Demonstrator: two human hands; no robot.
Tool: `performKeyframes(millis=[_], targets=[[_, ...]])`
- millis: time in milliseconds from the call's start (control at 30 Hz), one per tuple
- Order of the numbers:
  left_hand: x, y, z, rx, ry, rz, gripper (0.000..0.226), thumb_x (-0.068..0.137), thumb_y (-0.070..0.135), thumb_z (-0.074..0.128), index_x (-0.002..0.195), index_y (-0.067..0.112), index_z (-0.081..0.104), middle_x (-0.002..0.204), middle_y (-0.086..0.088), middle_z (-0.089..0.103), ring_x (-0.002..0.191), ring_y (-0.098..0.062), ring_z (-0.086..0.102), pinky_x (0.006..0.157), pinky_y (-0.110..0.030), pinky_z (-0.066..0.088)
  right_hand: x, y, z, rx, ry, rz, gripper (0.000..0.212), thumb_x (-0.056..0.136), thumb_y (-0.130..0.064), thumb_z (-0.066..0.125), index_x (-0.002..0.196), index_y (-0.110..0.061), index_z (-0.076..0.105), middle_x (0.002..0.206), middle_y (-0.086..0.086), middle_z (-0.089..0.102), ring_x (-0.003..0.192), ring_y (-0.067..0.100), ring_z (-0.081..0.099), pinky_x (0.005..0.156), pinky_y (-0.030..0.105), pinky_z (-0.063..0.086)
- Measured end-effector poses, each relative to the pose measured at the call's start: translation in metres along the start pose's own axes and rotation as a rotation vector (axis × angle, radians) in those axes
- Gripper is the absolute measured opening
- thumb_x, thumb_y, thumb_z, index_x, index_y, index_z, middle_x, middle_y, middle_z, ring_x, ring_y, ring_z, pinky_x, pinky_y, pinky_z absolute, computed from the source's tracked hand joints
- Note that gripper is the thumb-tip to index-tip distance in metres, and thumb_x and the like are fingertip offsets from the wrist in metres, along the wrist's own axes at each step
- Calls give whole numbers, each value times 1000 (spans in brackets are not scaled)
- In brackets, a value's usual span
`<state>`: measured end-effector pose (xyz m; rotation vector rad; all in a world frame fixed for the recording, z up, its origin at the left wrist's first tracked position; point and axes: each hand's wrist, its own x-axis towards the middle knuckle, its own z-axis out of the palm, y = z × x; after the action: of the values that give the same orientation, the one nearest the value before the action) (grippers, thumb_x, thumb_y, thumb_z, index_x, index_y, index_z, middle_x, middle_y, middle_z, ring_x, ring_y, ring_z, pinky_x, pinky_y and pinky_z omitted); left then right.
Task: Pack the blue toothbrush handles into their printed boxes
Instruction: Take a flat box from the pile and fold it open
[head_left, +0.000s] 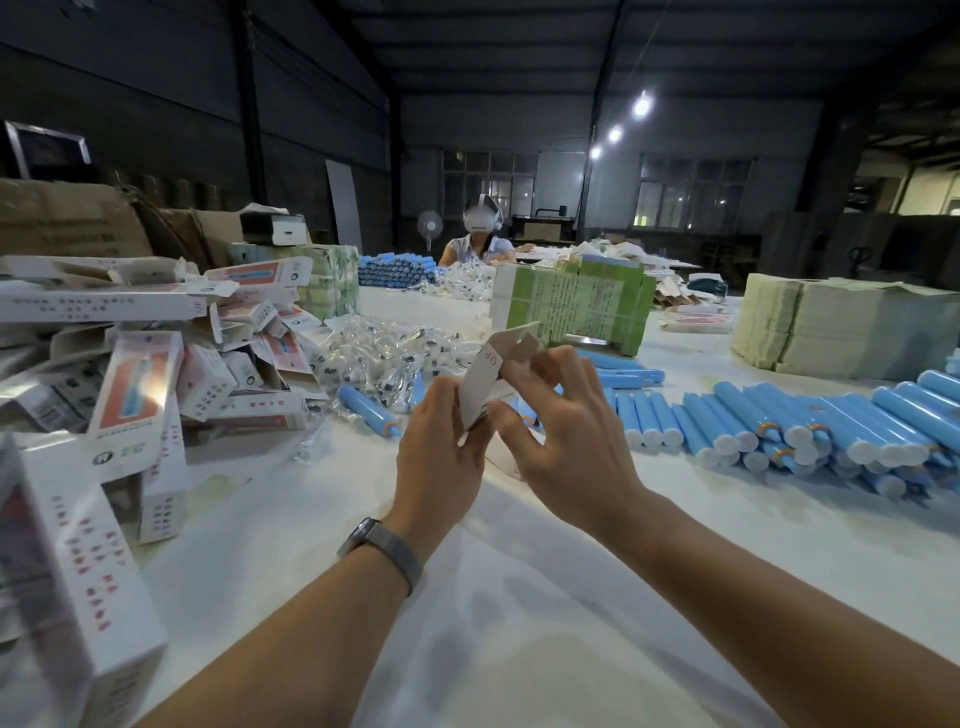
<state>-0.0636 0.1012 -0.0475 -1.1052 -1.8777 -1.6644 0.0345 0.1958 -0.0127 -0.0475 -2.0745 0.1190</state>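
We hold printed box (485, 387) upright: L hand (441, 452) grips body, R hand (563, 431) fingers (519, 370) pinch flap to open it for a handle.

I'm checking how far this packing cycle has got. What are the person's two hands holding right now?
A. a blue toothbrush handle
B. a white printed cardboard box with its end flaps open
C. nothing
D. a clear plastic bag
B: both the left hand and the right hand grip the white printed cardboard box, its end flaps open at the top.

The held box (485, 382) flap reads "QY" in red.
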Motion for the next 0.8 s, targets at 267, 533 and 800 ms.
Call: performKeyframes(millis=[267, 533, 800], targets=[[10, -9, -6, 86, 249, -118, 23, 97, 20, 63, 99, 21, 40, 96, 3, 47, 89, -27, 47, 70, -40, 41, 30, -1, 44, 492, 132, 188, 38, 87, -19, 54, 119, -36, 42, 99, -8, 50, 85, 9, 51, 70, 20, 43], [17, -20, -17, 184, 323, -210, 22, 96, 10, 59, 115, 7, 49, 117, -12, 53, 104, -32, 47, 83, -49, 44, 73, 8, 139, -48, -631, 153, 32, 95, -30, 50, 123, -18, 55, 124, 10, 53, 118, 31, 47, 93, 41, 44], [16, -25, -18, 187, 290, -205, 22, 97, 17, 61, 113, 9, 48, 120, -8, 52, 108, -30, 49, 89, -54, 46, 72, 6, 167, -412, -774, 19, 34, 101, -23, 41, 134, -17, 45, 136, 10, 50, 126, 28, 40, 101, 41, 36]])
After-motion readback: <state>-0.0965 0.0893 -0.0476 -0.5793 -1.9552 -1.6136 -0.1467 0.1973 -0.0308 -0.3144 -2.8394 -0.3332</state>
